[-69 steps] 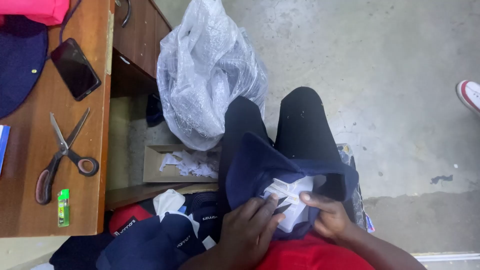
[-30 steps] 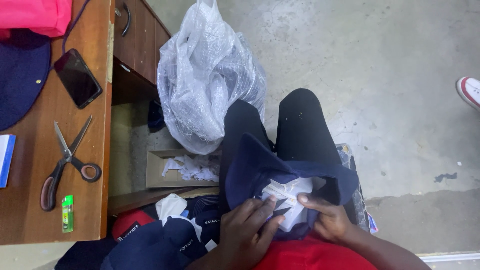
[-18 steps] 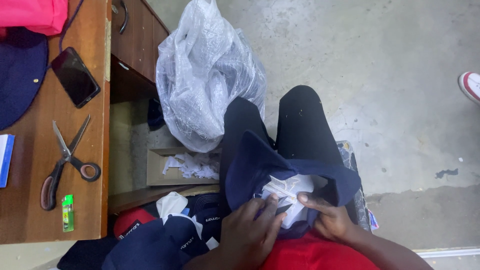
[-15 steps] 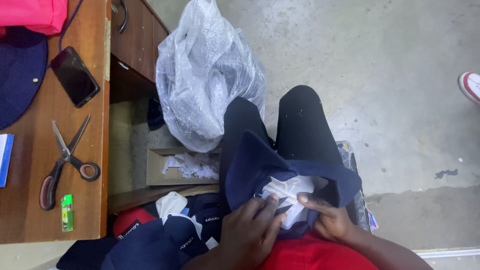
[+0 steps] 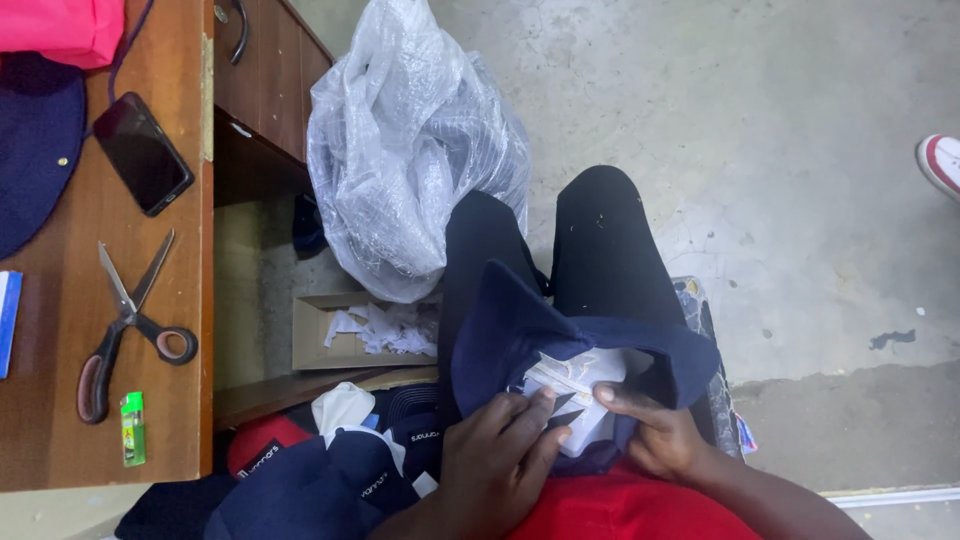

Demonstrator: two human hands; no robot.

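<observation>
A navy blue cap (image 5: 520,330) lies upside down on my lap, its brim pointing toward my knees. White paper stuffing (image 5: 580,385) sits inside its crown. My left hand (image 5: 500,460) presses its fingers on the paper at the cap's near edge. My right hand (image 5: 655,430) grips the cap's rim and the paper from the right, thumb on the white lining.
A wooden desk (image 5: 190,300) at left holds scissors (image 5: 125,325), a black phone (image 5: 143,153), a green lighter (image 5: 132,428) and another navy cap (image 5: 35,150). A clear plastic bag (image 5: 410,150) stands on the concrete floor. A small cardboard box (image 5: 350,335) holds paper scraps. More caps (image 5: 320,480) pile at lower left.
Both hands stay on the cap's paper stuffing with only slight finger shifts. The view has drifted a little.
</observation>
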